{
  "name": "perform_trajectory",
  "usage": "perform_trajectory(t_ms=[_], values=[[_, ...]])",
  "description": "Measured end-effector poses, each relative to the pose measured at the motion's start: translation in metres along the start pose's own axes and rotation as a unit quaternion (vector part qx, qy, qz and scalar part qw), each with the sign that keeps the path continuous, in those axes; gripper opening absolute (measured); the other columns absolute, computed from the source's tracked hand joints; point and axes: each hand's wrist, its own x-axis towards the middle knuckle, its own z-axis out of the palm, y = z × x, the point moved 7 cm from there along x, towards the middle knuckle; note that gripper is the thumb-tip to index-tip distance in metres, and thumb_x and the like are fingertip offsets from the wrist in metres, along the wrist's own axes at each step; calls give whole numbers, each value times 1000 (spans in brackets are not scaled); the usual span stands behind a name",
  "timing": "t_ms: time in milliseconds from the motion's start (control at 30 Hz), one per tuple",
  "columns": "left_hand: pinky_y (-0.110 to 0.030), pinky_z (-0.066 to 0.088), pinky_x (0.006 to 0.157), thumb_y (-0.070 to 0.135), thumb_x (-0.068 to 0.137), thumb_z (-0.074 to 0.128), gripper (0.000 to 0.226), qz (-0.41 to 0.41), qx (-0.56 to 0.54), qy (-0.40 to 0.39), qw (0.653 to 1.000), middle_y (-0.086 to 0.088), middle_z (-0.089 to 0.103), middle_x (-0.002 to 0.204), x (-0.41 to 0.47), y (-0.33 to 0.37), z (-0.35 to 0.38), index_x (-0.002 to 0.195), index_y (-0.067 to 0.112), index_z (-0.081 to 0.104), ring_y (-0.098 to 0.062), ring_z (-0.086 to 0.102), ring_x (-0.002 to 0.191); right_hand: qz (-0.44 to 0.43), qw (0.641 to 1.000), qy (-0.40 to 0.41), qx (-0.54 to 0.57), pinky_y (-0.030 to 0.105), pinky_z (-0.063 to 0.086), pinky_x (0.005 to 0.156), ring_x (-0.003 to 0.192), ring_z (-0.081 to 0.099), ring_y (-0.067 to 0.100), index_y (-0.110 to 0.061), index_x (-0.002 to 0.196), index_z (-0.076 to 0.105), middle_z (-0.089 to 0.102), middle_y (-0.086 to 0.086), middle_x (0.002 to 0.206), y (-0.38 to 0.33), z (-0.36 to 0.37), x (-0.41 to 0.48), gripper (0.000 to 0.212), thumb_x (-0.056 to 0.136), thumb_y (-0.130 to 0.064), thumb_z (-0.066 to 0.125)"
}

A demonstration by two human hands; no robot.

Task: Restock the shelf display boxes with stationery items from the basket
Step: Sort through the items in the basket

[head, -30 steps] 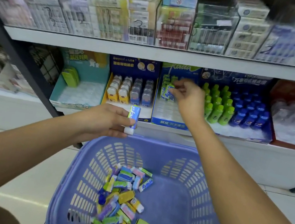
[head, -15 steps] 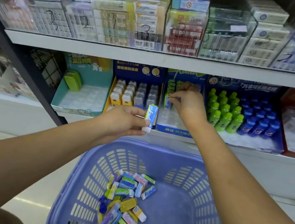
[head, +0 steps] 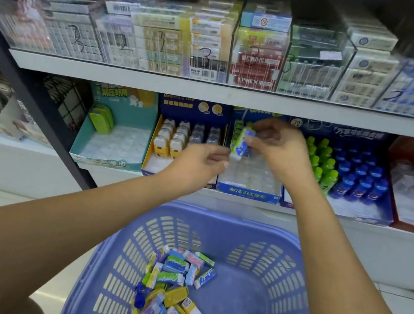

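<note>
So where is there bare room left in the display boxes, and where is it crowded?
Bare: the teal box's tray, ahead of the green items at its back left; the blue eraser box's tray, ahead of the right hand holding an eraser; the right half of the basket floor. Crowded: the bottle box, back rows packed.

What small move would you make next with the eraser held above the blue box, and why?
Probably the right hand should lower the eraser into the blue display box: it pinches the eraser right above the box's bare slots.
</note>
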Motion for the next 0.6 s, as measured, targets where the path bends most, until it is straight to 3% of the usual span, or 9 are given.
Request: perform_trajectory(t_ms=[100,200,267,400,600], values=[[-21,26,110,22,97,49,54,80,276,-91,954,-1,34,152,-7,-4,25,147,15,32,-14,37,136,-25,995,58,-74,22,49,71,76,59,15,-10,94,63,63,2,82,14,-13,7,15,81,-8,70],[-20,11,114,20,98,44,64,126,412,-159,889,-2,10,160,-17,-18,46,152,14,11,-14,12,146,-43,991,48,-116,11,43,68,79,58,13,-4,97,65,67,8,92,27,-3,8,15,83,-7,68],[-19,9,115,18,98,43,67,148,445,-164,868,-3,4,160,-19,-20,49,152,12,6,-13,8,147,-58,987,38,-143,11,41,70,81,58,12,-3,98,66,68,9,95,31,4,8,15,83,-6,67],[-20,11,115,19,97,45,69,143,446,-169,867,-2,3,161,-20,-18,48,153,13,5,-13,7,147,-58,980,12,-189,16,43,79,84,59,10,-4,100,69,71,8,101,37,8,12,17,83,-7,68],[-19,12,113,22,97,46,69,110,435,-199,871,0,2,161,-22,-17,43,153,16,6,-11,9,147,-30,957,-14,-288,21,41,83,97,63,21,-11,102,73,70,7,107,35,9,21,20,83,-17,69]])
